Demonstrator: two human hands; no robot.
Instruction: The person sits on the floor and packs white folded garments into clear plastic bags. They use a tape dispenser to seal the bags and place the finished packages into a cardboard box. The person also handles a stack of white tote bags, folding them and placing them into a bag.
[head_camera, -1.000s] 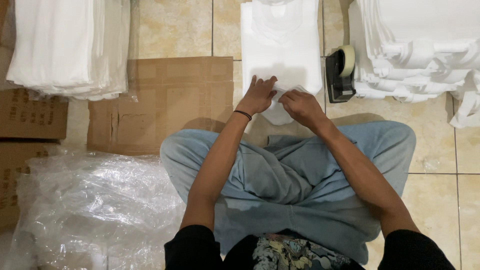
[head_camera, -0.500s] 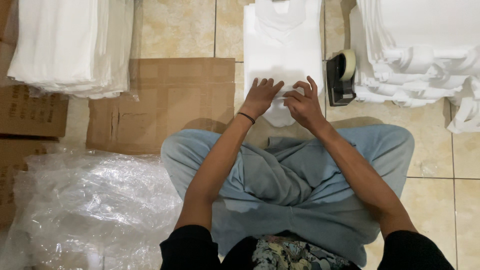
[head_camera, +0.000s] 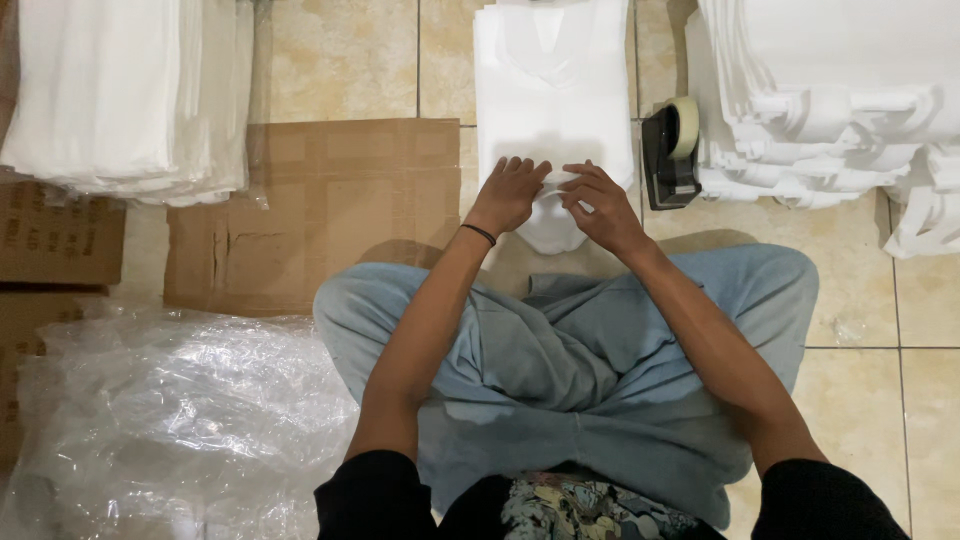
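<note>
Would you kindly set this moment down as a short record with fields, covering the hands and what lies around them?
left hand: left hand rests on the near end of the folded white garment
right hand: right hand pinches the same end, fingers bent
garment: lies flat on the tiled floor, in front of crossed legs
tape dispenser: black tape dispenser just right of the garment
stacks: white stack at left, white stack at right
other: flattened cardboard; clear plastic bags near left

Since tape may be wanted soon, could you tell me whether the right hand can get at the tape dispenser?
Probably yes: the right hand is close beside the tape dispenser, with only bare floor between.
</note>
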